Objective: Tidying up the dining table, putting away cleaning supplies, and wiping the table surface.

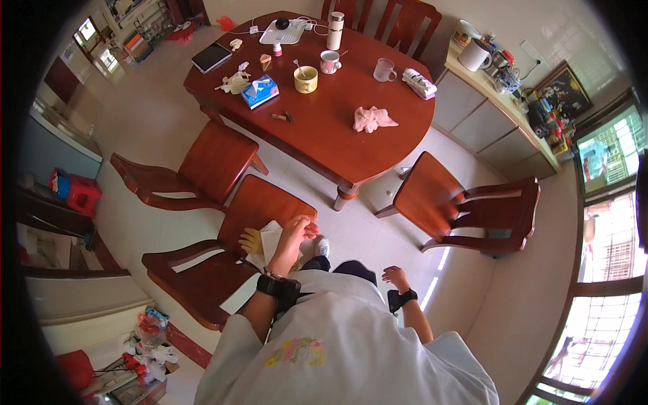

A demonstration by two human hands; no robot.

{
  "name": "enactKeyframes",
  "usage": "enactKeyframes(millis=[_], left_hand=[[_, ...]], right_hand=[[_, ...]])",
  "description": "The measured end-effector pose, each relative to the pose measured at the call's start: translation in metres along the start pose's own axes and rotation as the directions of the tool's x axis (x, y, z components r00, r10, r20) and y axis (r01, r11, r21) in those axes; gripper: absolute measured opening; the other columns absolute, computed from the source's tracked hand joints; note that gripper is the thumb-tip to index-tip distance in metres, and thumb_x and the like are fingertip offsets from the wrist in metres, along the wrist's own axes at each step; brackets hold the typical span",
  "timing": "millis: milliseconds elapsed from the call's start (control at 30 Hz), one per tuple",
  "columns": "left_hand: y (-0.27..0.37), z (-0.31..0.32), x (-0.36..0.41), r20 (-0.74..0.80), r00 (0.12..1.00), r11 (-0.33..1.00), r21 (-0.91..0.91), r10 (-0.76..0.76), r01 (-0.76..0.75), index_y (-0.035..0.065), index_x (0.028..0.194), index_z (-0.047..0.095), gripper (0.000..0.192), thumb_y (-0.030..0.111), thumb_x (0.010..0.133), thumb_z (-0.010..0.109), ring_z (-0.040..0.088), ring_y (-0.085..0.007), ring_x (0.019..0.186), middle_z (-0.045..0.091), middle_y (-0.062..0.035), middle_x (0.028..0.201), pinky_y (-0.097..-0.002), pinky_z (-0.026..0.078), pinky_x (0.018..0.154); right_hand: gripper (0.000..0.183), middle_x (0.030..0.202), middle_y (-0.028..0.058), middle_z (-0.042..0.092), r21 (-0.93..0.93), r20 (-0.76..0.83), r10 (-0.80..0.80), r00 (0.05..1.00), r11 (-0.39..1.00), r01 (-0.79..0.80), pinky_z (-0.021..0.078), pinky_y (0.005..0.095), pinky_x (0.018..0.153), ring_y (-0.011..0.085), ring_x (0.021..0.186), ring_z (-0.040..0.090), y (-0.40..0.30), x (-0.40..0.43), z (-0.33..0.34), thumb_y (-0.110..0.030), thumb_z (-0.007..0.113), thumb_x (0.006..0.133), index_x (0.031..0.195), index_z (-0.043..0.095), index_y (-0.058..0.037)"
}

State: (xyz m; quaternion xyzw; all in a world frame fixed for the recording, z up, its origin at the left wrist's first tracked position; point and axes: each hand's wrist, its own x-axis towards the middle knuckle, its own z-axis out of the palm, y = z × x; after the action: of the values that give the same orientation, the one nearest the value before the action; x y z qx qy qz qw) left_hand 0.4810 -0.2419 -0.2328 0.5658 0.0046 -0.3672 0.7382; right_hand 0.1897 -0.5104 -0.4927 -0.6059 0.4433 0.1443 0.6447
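Observation:
My left hand (295, 241) is raised with bent fingers and nothing in it, over the front edge of a wooden chair (268, 202). Beside it, a yellow glove (251, 241) and white paper or cloth (271, 242) lie on that chair. My right hand (396, 278) hangs at my side, holding nothing, its fingers loosely apart. Ahead stands a dark red wooden table (314, 144). It bears a crumpled pink cloth (373, 119), a blue tissue box (259, 91), a yellow mug (306, 79) with a spoon, a pink and white mug (330, 62) and a clear glass mug (385, 70).
Another chair (425, 192) stands right of the table, and one more (217, 157) at its left. A tablet (211, 57), a thermos flask (335, 31) and a folded cloth (419, 84) lie or stand on the table. A cabinet (486, 121) with a white kettle (474, 54) lines the right wall.

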Motion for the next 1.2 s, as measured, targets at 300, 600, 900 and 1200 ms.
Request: enactKeyframes(millis=[300,600,900,1200], left_hand=[[0.034,0.019,0.076,-0.019,0.999,0.996,0.082,0.028,-0.027,0.0032,0.096,0.06,0.023,0.021,0.089,0.047,0.061,-0.0119,0.074,0.063,-0.0051,0.079,-0.0233,0.048,0.069],[0.024,0.039,0.142,-0.458,0.887,0.963,-0.259,-0.052,-0.077,0.0018,0.098,0.058,0.022,0.017,0.088,0.046,0.059,-0.0159,0.077,0.06,-0.0066,0.08,-0.0269,0.047,0.072],[0.047,0.12,0.151,-0.47,0.883,0.997,0.061,-0.008,0.041,0.0016,0.1,0.056,0.025,0.021,0.092,0.043,0.061,-0.0162,0.079,0.062,-0.008,0.084,-0.0273,0.047,0.073],[0.037,0.111,0.139,-0.657,0.75,0.988,-0.152,-0.082,-0.025,0.0006,0.098,0.055,0.021,0.015,0.09,0.043,0.062,-0.019,0.079,0.062,-0.0087,0.084,-0.0291,0.049,0.071]], right_hand=[[0.02,0.075,0.0121,0.065,0.088,-0.053,-0.014,0.999,0.996,0.019,0.0496,0.0259,0.05,0.0187,0.06,0.063,-0.111,0.096,-0.088,-0.017,0.049,0.087,0.092,0.06,-0.0004],[0.019,0.073,0.0104,0.064,-0.275,-0.048,-0.41,0.911,0.882,0.383,0.0502,0.0248,0.055,0.0153,0.062,0.063,-0.348,0.182,-0.113,-0.007,0.046,0.087,0.093,0.06,0.0045],[0.015,0.082,0.0116,0.063,-0.348,0.275,-0.742,0.611,0.515,0.783,0.0511,0.0278,0.063,0.0189,0.072,0.063,-0.481,0.217,-0.083,-0.004,0.057,0.08,0.094,0.058,0.001],[0.044,0.099,0.0114,0.055,-0.305,0.495,-0.739,0.458,0.345,0.888,0.0458,0.0332,0.076,0.0217,0.087,0.054,-0.491,0.255,-0.024,-0.013,0.071,0.072,0.112,0.053,-0.006]])
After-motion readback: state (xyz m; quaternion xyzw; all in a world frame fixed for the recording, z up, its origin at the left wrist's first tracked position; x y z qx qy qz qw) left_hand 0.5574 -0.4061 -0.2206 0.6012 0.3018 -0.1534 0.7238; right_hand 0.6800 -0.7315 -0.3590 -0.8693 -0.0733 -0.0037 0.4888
